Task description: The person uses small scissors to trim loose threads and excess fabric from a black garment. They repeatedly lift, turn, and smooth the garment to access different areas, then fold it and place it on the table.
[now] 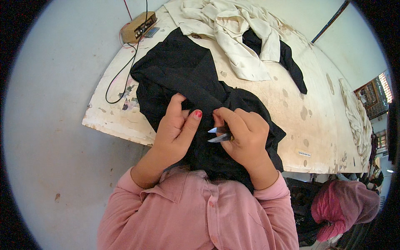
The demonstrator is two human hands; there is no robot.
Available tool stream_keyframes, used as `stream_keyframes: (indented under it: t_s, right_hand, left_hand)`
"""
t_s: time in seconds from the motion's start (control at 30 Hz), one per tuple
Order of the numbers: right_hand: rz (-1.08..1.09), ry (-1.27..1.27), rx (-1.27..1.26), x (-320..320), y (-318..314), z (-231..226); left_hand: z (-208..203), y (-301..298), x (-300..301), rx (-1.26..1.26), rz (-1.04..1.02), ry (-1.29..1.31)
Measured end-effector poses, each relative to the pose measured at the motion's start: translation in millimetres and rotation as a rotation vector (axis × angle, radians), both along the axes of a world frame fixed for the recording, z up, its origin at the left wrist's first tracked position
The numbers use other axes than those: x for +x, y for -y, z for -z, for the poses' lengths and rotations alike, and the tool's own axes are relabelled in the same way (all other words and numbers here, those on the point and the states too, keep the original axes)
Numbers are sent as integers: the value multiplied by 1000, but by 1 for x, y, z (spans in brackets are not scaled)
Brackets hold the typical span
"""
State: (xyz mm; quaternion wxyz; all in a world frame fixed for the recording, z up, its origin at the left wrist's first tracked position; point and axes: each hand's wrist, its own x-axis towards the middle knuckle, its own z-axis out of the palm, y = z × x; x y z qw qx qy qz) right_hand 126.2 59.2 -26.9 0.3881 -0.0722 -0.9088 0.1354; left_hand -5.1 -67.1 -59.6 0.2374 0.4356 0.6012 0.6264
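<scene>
A black cloth garment [183, 62] lies bunched over the table's near edge and hangs down against my front. My left hand [177, 127] grips a fold of it, the thumb with its red nail lying on top. Close beside it, my right hand [246, 131] is closed around small metal thread snips [219, 138], whose two pointed blades stick out of the palm toward the left, slightly apart. The right thumb and forefinger pinch together at the black cloth; whether a thread is between them is too small to tell.
On the pale, stained table [287, 137], cream garments [237, 37] lie at the back over another black piece [291, 62]. A brown box with wires [139, 27] stands at the far left, its black cable [125, 79] looping down. A person in pink [339, 206] is at the lower right.
</scene>
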Motion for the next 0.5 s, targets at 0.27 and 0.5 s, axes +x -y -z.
stream_keyframes:
  t_s: [0.27,0.5]
  right_hand:
    - [-903,-167,-1638,24,-19,3]
    - [-130,46,-768,18,-17,-4]
  left_hand:
    - [4,-8,-7,101,14,95]
    - [0,-12,1,341,-19,171]
